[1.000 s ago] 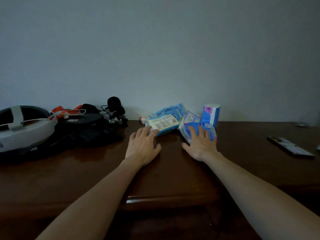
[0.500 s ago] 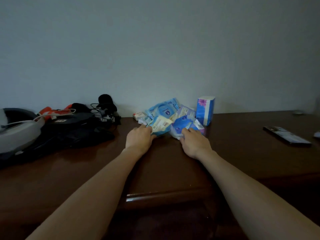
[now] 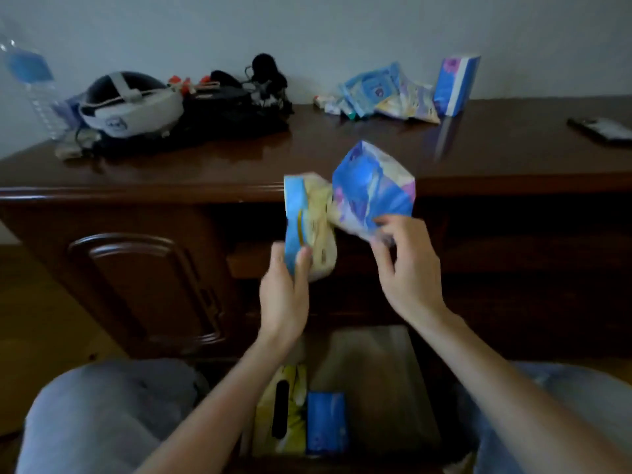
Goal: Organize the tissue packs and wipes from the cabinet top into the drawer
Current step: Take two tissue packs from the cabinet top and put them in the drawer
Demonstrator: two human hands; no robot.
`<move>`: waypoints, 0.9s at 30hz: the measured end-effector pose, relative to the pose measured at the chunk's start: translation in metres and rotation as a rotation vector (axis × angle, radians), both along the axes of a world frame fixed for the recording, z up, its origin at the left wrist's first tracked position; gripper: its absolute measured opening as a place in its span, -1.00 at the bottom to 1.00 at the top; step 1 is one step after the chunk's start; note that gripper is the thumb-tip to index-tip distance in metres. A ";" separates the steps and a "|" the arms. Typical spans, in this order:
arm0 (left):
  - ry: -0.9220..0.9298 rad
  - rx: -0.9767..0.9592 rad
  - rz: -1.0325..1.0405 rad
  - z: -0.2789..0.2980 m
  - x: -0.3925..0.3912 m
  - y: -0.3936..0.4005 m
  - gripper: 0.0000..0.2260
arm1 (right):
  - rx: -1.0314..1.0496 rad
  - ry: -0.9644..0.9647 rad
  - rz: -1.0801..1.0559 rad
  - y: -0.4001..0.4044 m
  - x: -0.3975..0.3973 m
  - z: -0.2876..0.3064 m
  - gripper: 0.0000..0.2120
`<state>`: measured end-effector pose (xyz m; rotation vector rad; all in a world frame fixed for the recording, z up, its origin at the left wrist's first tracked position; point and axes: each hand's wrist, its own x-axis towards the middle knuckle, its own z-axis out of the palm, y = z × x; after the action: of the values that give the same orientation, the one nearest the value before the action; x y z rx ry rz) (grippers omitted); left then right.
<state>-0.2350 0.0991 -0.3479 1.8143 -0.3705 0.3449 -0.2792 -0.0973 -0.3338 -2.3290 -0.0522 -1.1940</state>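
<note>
Spanning the whole width of the view, the dark wooden cabinet (image 3: 143, 285) carries a glossy tabletop (image 3: 307, 148) and a panelled door on its left side. Below, between the person's knees, the drawer (image 3: 376, 371) stands pulled out; inside it, at the left, lie a yellow tissue pack (image 3: 290, 398) and a blue pack (image 3: 326, 422) side by side, touching.

On the tabletop, far left, a white and dark headset (image 3: 130, 104) rests against a heap of black gear and cables (image 3: 236, 104), with a clear water bottle (image 3: 32, 80) behind it at the edge. Toward the back wall, a loose pile of tissue packs and wipes (image 3: 383, 94) lies just beside an upright blue and white tissue box (image 3: 456, 85). A dark flat device (image 3: 602, 130) lies well apart at the far right.

In front of the cabinet, above the drawer, both hands hold packs (motion blur softens the detail). The left hand (image 3: 284, 292) grips a blue and yellow pack (image 3: 307, 227) by its lower end, thumb and fingers curled round it. The right hand (image 3: 407, 268) pinches a blue and purple pack (image 3: 372, 193) at its lower corner. The two packs meet or overlap at their inner edges; which one cannot be told.
</note>
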 end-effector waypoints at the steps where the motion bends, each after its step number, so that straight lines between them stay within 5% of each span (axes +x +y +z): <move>1: 0.109 -0.051 -0.053 -0.026 -0.009 0.006 -0.82 | 0.012 0.028 0.054 0.004 -0.011 -0.023 -0.89; 6: 0.667 -0.305 -0.131 -0.144 -0.037 0.026 -0.93 | 0.200 0.405 0.211 0.025 -0.038 -0.116 -0.95; 10: 1.010 -0.494 -0.106 -0.172 -0.042 0.025 -0.90 | 0.175 0.669 0.337 0.040 -0.041 -0.157 -0.90; 14: 1.068 -0.573 -0.057 -0.173 -0.040 0.033 -0.74 | 0.181 0.785 0.429 0.036 -0.052 -0.171 -0.98; 17: 1.080 -0.758 -0.246 -0.164 -0.039 0.040 -0.64 | 0.158 0.796 0.484 0.038 -0.058 -0.170 -0.95; 22: 1.027 -0.556 -0.311 -0.162 -0.041 0.042 -0.47 | 0.019 0.925 0.572 0.046 -0.061 -0.160 -0.86; 27: 0.934 -0.694 -0.198 -0.167 -0.036 0.042 -0.61 | 0.452 0.680 0.456 0.053 -0.055 -0.139 -0.69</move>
<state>-0.2713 0.1415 -0.5151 1.0723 0.2180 -0.4728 -0.3339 -0.0445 -0.4725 -2.0391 -0.0603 -0.1414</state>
